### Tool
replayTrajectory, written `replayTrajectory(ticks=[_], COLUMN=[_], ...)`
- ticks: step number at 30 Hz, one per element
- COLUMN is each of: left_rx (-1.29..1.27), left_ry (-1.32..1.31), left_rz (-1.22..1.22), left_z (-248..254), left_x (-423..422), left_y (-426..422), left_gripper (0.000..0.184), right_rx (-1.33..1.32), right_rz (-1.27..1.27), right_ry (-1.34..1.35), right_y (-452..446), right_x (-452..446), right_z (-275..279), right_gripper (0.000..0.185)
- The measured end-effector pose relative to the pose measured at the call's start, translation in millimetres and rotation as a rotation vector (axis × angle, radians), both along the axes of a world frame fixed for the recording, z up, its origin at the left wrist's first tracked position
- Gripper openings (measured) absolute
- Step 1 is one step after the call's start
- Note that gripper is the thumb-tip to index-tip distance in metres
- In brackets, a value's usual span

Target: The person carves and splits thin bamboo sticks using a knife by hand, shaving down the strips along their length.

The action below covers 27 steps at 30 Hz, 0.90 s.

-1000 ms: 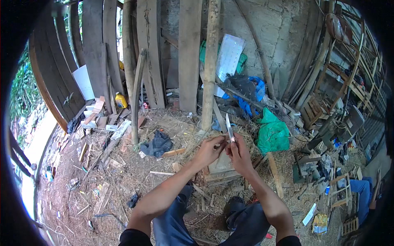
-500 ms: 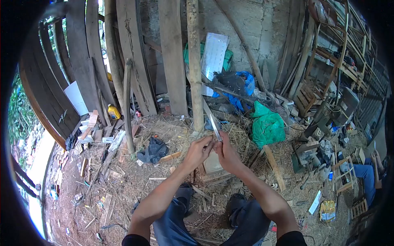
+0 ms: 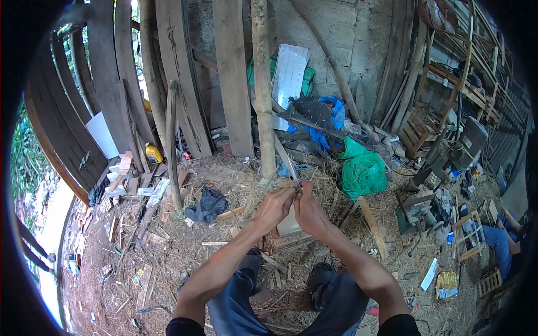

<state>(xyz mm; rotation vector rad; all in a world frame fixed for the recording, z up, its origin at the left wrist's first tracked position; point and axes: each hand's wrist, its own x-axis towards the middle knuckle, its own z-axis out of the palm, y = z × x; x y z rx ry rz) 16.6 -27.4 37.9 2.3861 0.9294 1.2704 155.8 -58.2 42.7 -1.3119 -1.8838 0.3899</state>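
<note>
Your right hand (image 3: 311,215) is clenched around the knife (image 3: 293,171), its blade pointing away from you; your left hand (image 3: 274,208) meets it, fingers curled, though whether they pinch anything I cannot tell. So close together, your fingertips need care around the edge

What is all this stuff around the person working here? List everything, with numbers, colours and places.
Knife: 1, silvery blade, right hand
Upright planks: several, grey-brown, back left
Round post: 1, tan, behind knife
Panel: 1, white, against back wall
Sack: 1, green, right of hands
Crumpled plastic: 1, black, ground left
Jug: 1, yellow, by planks
Packet: 1, yellow, lower right
Wood scraps: many, brown, ground
Seated person: 1, blue trousers, far right
Shoes: 2, dark, below hands
Left hand: 1, bare, fingers curled, centre
Right hand: 1, bare, centre
</note>
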Motion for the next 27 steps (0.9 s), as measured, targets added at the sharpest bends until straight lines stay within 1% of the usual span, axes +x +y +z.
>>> replayTrajectory(ticks=[1,3,4,6,8,9,11,12,14,15,16,17,19,21,23,24,26,27], left_rx=[-0.001,-0.073,-0.071,-0.139,-0.115,-0.09,-0.099,-0.091,-0.113,-0.127,-0.132,-0.131,-0.139,-0.371,-0.416,-0.46,-0.454,-0.445], left_ry=[-0.003,-0.151,-0.155,-0.271,-0.283,-0.286,-0.308,-0.328,-0.324,-0.314,-0.312,-0.255,-0.185,-0.062,-0.072,-0.088,-0.06,-0.039], left_rz=[-0.001,0.043,0.046,0.052,0.091,0.13,0.149,0.155,0.156,0.154,0.149,0.163,0.156,0.184,0.215,0.25,0.264,0.277], left_z=[-4.6,-9.7,-10.4,-15.3,-24.5,-32.4,-49.3,-55.6,-62.5,-67.8,-74.1,-80.6,-83.7,-82.5,-77.9,-74.3,-69.2,-68.0], left_x=[2.5,10.4,12.7,17.7,19.9,19.2,18.0,17.7,16.2,15.5,14.8,12.7,7.5,-3.7,-19.8,-26.7,-35.0,-37.9], left_y=[0.4,1.9,4.4,8.8,16.3,20.8,31.0,35.3,37.7,40.3,45.4,49.3,49.5,50.1,53.2,53.7,52.0,51.4], left_gripper=[0.005,0.006,0.006,0.02,0.018,0.017,0.017,0.017,0.016,0.016,0.016,0.015,0.015,0.017,0.018,0.019,0.018,0.018], right_rx=[-0.018,-0.027,-0.057,-0.094,-0.048,-0.059,-0.18,-0.188,-0.232,-0.237,-0.186,-0.14,-0.18,-0.214,-0.337,-0.337,-0.324,-0.323], right_rz=[0.002,0.008,-0.027,-0.062,-0.091,-0.085,-0.199,-0.195,-0.082,-0.084,-0.089,-0.096,-0.098,-0.097,-0.031,-0.027,-0.044,-0.038], right_ry=[0.029,0.054,0.076,0.091,0.221,0.216,-0.155,-0.16,-0.166,-0.168,-0.195,-0.218,-0.244,-0.27,-0.328,-0.323,-0.399,-0.402], right_y=[1.6,7.7,10.7,15.7,25.7,26.7,27.6,29.8,38.3,41.9,45.2,45.0,41.3,33.7,29.6,30.5,30.7,29.3], right_x=[1.1,2.1,3.0,4.6,4.8,5.6,9.3,12.0,17.3,16.8,16.8,17.5,14.5,17.7,17.0,16.8,20.2,21.0], right_z=[-0.7,3.9,6.8,2.5,-16.3,-20.3,-28.5,-36.5,-55.9,-62.2,-68.4,-76.6,-77.4,-81.8,-89.8,-91.2,-92.8,-84.7], right_gripper=[0.033,0.032,0.034,0.037,0.037,0.037,0.037,0.037,0.039,0.039,0.039,0.039,0.039,0.039,0.04,0.04,0.042,0.042])
